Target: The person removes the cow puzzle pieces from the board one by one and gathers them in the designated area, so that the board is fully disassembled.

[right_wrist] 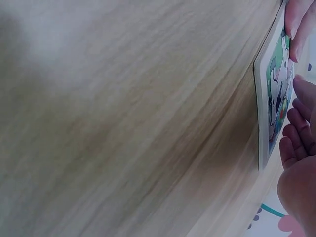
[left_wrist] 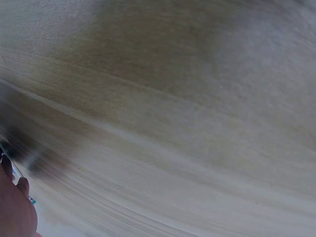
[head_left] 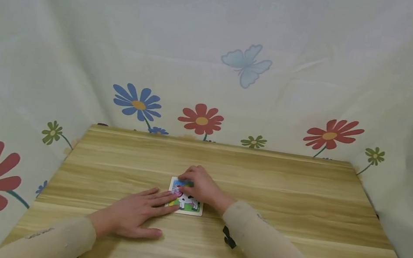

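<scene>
A small square picture board (head_left: 191, 206) with a white border and a cow picture lies flat on the wooden table. My left hand (head_left: 135, 211) rests palm down at its left side, fingers straight and their tips on the picture. From the upper right, my right hand (head_left: 202, 184) reaches over the board with bent fingers, thumb and forefinger at the picture's upper left. The right wrist view shows the board (right_wrist: 277, 84) edge-on beside the right hand (right_wrist: 298, 143); whether these fingers pinch a piece is hidden. Only part of the left hand (left_wrist: 17, 210) shows in the left wrist view.
The wood-grain table (head_left: 281, 188) spreads around both hands. A pale cloth (head_left: 189, 25) printed with flowers and a butterfly hangs behind it and at both sides. A small black strap (head_left: 229, 237) shows beneath the right sleeve.
</scene>
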Tool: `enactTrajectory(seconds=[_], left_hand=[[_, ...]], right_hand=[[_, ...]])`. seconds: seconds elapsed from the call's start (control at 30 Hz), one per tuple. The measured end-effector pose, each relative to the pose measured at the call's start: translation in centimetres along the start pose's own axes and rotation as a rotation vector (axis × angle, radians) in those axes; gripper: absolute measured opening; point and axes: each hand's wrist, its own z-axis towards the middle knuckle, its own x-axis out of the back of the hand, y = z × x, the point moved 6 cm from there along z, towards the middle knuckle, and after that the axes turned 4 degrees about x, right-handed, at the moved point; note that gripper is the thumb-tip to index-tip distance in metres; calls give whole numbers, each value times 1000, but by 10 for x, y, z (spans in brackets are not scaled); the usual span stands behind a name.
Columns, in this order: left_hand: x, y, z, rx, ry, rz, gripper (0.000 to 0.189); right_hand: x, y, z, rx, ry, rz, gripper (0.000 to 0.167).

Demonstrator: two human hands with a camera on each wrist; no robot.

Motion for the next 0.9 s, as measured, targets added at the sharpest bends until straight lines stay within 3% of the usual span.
enactTrajectory(seconds=[0.9], left_hand=[[0,0,-1,0,20,1,71]], right_hand=[[-2,2,8,-60,-17,49,28]])
